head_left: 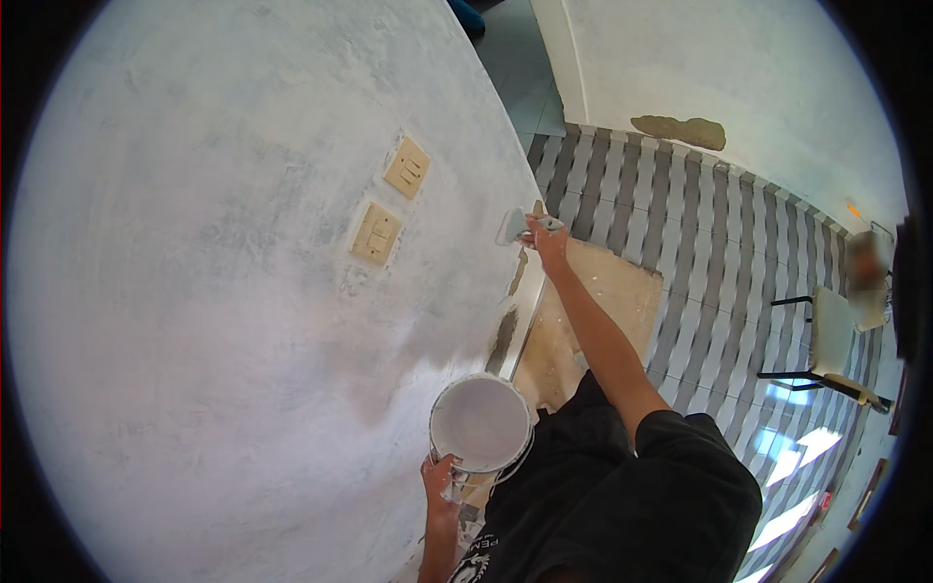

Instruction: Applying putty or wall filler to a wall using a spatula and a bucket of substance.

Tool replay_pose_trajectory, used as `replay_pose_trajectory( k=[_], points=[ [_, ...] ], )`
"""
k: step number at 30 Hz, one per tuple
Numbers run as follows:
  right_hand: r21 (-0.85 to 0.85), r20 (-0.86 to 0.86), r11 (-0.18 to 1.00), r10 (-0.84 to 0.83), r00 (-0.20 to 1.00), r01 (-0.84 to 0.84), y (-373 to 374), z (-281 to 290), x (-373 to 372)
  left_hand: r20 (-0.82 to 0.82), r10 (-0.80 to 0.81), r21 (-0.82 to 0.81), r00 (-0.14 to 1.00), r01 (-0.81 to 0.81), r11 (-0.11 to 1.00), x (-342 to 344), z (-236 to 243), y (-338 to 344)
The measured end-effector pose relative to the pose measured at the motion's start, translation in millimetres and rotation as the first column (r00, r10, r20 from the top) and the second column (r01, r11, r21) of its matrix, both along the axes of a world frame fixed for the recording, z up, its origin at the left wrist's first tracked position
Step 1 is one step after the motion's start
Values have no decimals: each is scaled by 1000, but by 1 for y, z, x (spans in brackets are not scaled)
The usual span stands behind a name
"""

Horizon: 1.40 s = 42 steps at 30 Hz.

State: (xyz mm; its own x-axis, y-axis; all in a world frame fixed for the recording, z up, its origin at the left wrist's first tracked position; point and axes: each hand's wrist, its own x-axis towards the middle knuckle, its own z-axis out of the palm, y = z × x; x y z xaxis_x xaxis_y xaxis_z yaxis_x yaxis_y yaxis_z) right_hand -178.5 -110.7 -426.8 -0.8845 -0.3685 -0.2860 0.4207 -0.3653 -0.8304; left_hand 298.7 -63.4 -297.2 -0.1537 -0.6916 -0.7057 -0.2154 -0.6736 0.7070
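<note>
My right hand is closed round the handle of a putty knife, its pale blade at the edge of the white, patchily coated wall. Whether the blade touches the wall I cannot tell. Lower down, my left hand grips the rim of a round white bucket in front of my body. The bucket has a thin wire handle, and its inside looks whitish. White smears mark the fingers of both hands.
Two cream switch plates are set in the wall. A brown board lies on the striped tiled floor. To the right stands a chair with black legs. Bare patches show low on the far wall.
</note>
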Motion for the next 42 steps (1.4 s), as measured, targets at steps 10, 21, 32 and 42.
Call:
replay_pose_trajectory(
  k=[10, 21, 32, 42],
  points=[
    [105, -80, 989, 115, 990, -107, -86, 80, -11, 88, -129, -40, 988, 133, 990, 55, -17, -30],
    [-52, -183, 994, 88, 979, -99, -76, 122, 11, -63, -68, -23, 996, 66, 998, 57, -35, -44],
    [-9, -146, 977, 211, 966, -215, 95, 125, 141, -96, -285, -103, 954, 275, 956, 44, -70, -48],
    [-1, -168, 919, 388, 906, -394, 191, 153, 214, 384, -512, -459, 769, 640, 616, 11, -105, -56]
  ],
)
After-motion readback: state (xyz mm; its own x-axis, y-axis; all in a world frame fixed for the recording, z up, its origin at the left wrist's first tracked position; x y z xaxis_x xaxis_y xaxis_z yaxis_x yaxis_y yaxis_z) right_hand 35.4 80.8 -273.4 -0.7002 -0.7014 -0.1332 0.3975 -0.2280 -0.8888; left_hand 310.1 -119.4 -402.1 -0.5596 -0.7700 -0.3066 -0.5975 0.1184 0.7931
